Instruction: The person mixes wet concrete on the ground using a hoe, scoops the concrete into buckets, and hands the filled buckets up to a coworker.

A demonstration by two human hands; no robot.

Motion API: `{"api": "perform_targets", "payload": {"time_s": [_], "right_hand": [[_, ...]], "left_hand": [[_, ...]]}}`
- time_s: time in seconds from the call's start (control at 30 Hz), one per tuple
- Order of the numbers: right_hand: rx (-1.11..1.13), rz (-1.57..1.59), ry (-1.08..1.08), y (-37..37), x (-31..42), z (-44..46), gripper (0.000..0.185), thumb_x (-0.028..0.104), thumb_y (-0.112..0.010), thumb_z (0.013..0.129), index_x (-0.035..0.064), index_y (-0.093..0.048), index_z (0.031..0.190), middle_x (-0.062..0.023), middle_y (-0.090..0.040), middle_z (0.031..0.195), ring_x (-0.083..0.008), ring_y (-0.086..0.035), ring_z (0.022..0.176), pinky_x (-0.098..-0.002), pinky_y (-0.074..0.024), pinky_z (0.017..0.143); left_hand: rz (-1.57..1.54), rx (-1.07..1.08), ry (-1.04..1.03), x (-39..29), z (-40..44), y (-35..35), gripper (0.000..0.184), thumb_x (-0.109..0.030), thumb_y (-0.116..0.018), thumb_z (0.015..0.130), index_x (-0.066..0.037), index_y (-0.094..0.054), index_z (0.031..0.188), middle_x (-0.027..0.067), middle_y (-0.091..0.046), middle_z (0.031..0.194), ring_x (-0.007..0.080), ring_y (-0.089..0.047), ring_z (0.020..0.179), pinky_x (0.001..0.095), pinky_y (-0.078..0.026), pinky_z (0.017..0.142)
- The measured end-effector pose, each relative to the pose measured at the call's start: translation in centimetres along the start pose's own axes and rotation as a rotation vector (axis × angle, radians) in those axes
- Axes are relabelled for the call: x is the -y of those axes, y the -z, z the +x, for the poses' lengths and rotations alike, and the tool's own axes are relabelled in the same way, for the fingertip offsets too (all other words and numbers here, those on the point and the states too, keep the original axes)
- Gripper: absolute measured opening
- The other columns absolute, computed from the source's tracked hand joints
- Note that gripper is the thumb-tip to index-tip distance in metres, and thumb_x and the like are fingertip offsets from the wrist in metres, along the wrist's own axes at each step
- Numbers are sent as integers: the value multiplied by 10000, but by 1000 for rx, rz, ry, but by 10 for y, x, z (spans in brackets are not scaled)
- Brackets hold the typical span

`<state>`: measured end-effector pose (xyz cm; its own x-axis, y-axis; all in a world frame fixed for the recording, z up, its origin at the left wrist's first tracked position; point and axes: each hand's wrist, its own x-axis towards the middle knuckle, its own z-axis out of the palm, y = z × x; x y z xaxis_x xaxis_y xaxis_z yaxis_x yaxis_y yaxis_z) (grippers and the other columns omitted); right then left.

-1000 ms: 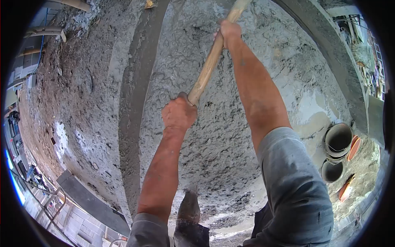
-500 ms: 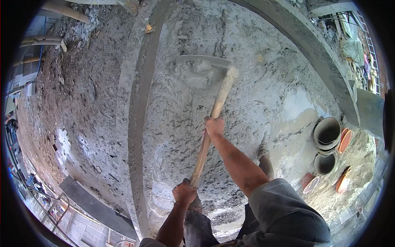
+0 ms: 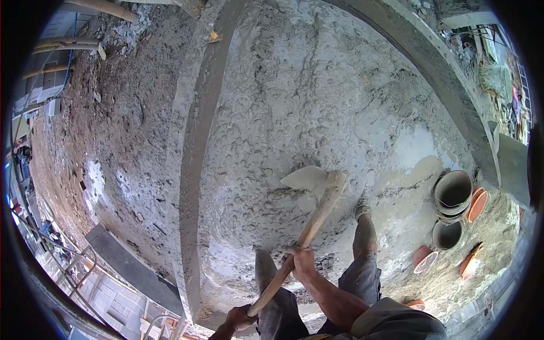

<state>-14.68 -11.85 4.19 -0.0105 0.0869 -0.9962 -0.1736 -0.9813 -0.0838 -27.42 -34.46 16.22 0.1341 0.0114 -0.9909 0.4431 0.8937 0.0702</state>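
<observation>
Wooden-handled, grey-bladed hoe (image 3: 313, 226); left hand (image 3: 241, 318), right hand (image 3: 301, 261) wrapped round it; apparently dragging wet grey concrete (image 3: 272, 136); another stroke needs lifting.

The rear end of the handle (image 3: 315, 225) is hidden inside the left hand (image 3: 240, 319), and the left arm (image 3: 222, 332) is cut by the bottom edge. At the far right, the clutter (image 3: 513, 99) is too small to tell.
</observation>
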Motion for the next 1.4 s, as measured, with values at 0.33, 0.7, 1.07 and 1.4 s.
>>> {"api": "perform_targets", "payload": {"time_s": [0.33,0.7,1.07,1.4], "right_hand": [[301,-357,900,-328,342,106,122,30,-565,754,-47,-488,807,-108,-476,638,-199,-499,478,-353,-466,418],[218,-539,393,-292,227,97,98,42,-565,727,22,-472,704,-100,-465,613,-215,-482,442,-378,-465,413],[102,-490,0,-136,107,57,125,90,-589,720,12,-506,774,-106,-477,634,-235,-513,461,-422,-462,419],[14,-183,-246,20,45,-25,84,52,-585,706,37,-503,701,-84,-480,585,-228,-518,455,-398,-451,435]], "left_hand": [[-641,-425,-700,-232,201,312,224,-175,-710,732,-2,-589,806,22,-542,646,88,-480,529,272,-412,486],[-792,-477,-473,-164,87,195,189,-137,-669,734,-6,-533,745,-4,-481,595,71,-406,542,272,-375,479],[-545,-383,-37,-128,-8,33,330,-284,-666,691,-22,-623,887,167,-643,724,263,-658,705,373,-503,624],[-191,4,83,-91,-62,-50,421,-408,-675,664,-111,-647,961,144,-665,824,262,-656,836,364,-510,743]]}}
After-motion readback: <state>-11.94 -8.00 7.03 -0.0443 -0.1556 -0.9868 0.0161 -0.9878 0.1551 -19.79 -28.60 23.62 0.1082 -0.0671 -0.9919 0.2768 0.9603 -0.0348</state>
